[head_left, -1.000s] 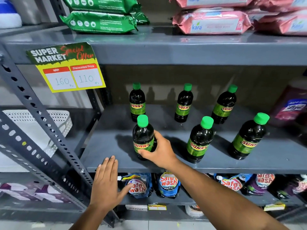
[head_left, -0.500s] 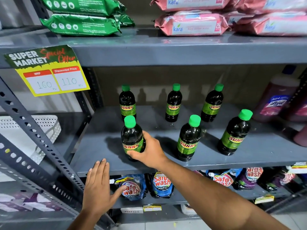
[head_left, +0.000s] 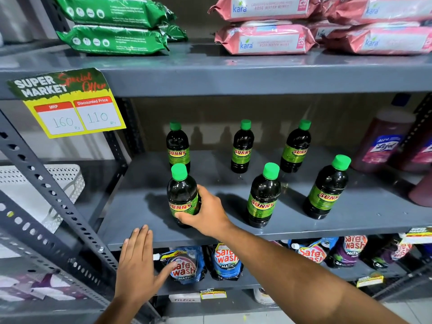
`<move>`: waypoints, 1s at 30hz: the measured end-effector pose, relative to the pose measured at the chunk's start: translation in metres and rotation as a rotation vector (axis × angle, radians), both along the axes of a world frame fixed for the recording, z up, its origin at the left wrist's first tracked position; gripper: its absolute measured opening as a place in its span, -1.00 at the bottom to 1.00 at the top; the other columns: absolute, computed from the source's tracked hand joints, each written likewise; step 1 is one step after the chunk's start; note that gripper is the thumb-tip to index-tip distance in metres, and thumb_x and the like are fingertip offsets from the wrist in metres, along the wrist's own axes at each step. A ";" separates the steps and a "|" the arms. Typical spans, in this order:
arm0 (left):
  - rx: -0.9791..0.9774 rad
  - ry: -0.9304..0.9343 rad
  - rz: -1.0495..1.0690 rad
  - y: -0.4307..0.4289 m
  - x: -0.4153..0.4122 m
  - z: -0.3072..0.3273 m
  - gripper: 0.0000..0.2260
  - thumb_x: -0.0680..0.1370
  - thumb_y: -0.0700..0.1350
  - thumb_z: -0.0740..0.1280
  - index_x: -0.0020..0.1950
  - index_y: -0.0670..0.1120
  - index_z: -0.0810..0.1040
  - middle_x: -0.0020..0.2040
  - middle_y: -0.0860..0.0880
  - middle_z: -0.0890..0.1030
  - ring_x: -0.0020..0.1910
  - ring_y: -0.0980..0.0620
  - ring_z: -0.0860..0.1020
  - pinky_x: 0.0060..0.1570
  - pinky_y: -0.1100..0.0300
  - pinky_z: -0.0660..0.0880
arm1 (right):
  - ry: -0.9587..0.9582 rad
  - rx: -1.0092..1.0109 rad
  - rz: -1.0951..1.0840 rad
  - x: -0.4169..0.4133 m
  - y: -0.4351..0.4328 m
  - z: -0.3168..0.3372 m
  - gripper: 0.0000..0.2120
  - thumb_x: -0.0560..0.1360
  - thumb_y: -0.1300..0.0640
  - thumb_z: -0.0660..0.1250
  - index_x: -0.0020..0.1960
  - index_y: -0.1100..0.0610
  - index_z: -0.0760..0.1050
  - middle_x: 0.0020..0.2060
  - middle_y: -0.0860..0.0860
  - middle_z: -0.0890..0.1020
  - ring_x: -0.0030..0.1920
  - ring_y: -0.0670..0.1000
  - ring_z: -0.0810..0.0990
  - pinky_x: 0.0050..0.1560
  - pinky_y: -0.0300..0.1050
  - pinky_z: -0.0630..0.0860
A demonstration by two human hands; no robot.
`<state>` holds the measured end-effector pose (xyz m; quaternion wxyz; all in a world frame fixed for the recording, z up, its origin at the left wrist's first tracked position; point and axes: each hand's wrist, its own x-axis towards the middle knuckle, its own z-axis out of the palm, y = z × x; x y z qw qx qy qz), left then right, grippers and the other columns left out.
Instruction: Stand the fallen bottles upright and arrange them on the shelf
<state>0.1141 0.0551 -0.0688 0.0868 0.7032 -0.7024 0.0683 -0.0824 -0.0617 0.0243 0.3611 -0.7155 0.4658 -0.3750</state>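
Here the right hand grips the front-left bottle, which stands upright on the grey shelf.

The bottle sits just ahead and left of that hand's palm, long axis vertical, fingers wrapped round its labelled lower body; any nudge into line will likely run sideways along the shelf. The left hand is flat and empty, fingers released, below and nearer the front edge. All six bottles are upright, three behind, three in front. Against the earlier frame, grip and bottle match; only the viewpoint has drifted.
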 end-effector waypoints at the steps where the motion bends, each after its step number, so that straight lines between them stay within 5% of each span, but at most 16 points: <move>1: 0.000 -0.002 -0.001 0.000 0.000 0.000 -0.07 0.45 0.45 0.11 0.48 -0.31 0.25 0.51 -0.24 0.28 0.50 -0.21 0.23 0.49 -0.08 0.01 | 0.001 0.005 -0.002 0.001 0.000 0.000 -0.35 0.22 -0.12 0.54 0.25 -0.08 0.42 0.06 -0.11 0.66 0.06 -0.11 0.61 0.12 -0.10 0.54; 23: 0.042 0.029 0.001 0.002 0.000 0.008 -0.08 0.45 0.44 0.10 0.47 -0.32 0.27 0.49 -0.26 0.32 0.48 -0.22 0.25 0.51 -0.01 -0.07 | 0.015 0.015 0.029 0.006 0.004 -0.001 -0.29 0.24 -0.17 0.51 0.32 -0.15 0.31 0.14 -0.09 0.62 0.12 -0.10 0.57 0.17 -0.06 0.52; 30: 0.014 0.046 -0.011 0.001 -0.002 0.010 -0.07 0.45 0.45 0.08 0.46 -0.32 0.29 0.49 -0.27 0.32 0.48 -0.24 0.27 0.45 -0.14 0.12 | 0.129 0.029 0.053 -0.016 0.022 -0.009 0.04 0.32 -0.29 0.44 0.56 0.00 -0.06 0.53 0.02 0.21 0.50 -0.03 0.19 0.42 -0.11 0.18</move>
